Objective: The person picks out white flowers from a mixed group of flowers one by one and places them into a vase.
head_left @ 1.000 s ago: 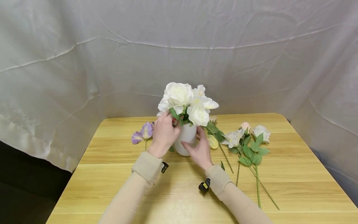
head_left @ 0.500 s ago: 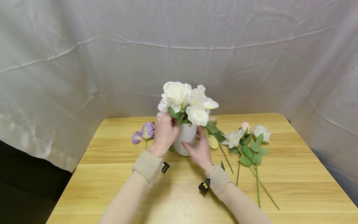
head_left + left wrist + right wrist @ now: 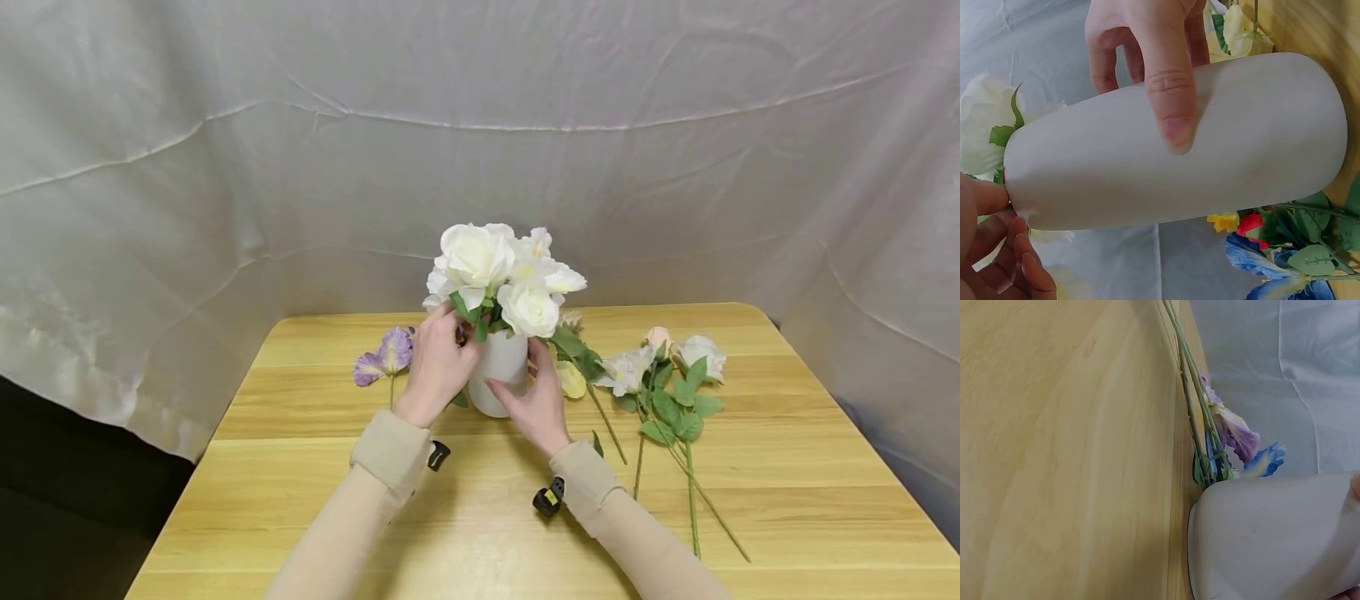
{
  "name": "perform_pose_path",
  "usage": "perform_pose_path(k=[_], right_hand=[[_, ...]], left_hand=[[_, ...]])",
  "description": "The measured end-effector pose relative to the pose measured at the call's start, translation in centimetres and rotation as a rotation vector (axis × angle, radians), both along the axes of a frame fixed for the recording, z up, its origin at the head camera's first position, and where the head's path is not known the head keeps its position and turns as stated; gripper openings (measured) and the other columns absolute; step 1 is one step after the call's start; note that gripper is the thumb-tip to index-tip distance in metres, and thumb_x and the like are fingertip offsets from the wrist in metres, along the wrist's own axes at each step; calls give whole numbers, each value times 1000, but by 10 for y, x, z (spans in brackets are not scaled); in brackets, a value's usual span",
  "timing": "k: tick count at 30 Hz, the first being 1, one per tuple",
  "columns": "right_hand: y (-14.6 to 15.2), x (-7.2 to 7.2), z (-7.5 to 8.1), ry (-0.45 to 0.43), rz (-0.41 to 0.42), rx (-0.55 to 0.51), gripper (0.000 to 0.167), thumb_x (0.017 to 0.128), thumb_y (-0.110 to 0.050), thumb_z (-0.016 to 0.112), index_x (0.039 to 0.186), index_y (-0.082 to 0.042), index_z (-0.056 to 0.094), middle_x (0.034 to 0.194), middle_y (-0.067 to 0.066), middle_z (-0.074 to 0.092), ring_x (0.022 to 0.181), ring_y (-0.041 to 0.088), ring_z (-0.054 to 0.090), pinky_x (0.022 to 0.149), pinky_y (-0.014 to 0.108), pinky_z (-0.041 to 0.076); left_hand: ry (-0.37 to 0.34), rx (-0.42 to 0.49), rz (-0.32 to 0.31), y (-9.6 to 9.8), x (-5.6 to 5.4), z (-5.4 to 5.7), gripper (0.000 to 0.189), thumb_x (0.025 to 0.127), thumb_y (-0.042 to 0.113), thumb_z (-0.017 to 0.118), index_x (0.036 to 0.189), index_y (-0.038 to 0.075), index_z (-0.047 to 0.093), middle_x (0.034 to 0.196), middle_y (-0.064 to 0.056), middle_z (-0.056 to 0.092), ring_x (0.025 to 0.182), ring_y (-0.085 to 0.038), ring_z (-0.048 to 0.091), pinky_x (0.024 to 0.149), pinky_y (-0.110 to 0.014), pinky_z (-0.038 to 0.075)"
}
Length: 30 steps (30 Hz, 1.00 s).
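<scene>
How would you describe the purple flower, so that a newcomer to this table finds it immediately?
On the wooden table, find the white vase of white flowers. In the head view, just left of the left hand, lies the purple flower. Its ruffled petals are mainly purple, which sets it apart from the blue flower beside it.

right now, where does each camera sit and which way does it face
Head: worn on the head, facing forward and down at the white vase, white flowers and table; left hand, right hand and forearms show.
Left wrist: worn there, facing the vase, which appears sideways; both hands show.
Right wrist: worn there, facing past the vase's lower part toward purple petals, a blue flower and curtain; slivers of hand show.
Head and left wrist share the vase and both hands.
</scene>
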State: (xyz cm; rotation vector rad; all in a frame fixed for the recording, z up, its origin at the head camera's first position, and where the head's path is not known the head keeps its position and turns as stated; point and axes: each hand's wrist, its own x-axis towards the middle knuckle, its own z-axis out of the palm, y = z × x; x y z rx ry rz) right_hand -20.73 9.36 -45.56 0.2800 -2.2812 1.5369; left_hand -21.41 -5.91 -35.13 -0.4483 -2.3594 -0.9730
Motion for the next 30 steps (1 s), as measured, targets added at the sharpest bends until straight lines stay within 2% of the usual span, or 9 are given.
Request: perform_pose_path(k=[5,13,19,25,30], right_hand=[[0,-1,-1,-6,-5,3,86,80,-20,85,150,-5,38,141,19,54,131,36,54,107,54,50],[1,1,-1,4,-2,28,88,81,-21,85,152,-5,35,142,19,53,131,36,54,107,55,50],[3,5,-1,0,25,31,88,83,-21,84,153,-4,34,145,18,51,133,36,53,108,53,50],[6,8,2,25,34,26,84,83,-19,83,151,-2,37,145,20,51,133,37,52,106,54,51],[13,12,6,21,28,-8,78,83,-14,83,147,-1,41,141,22,53,130,39,54,105,55,51]], left_hand=[[-9,26,-17,-4,3,-3,7,91,5,64,87,2,69,84,-11,67,72,-23,62,64,-32,54],[26,8,-28,-13,11,-11,8,95,9,65,100,6,69,92,-10,71,81,-25,67,72,-36,57],[121,-72,-8,-22,21,-20,17,94,11,67,111,6,71,103,-9,73,91,-28,70,78,-37,59],[246,-147,0,-30,31,-29,13,94,11,69,105,6,73,100,-8,73,88,-24,69,75,-34,59],[346,-191,-17,-36,38,-37,11,90,7,72,101,6,74,97,-7,73,86,-23,68,74,-33,59]])
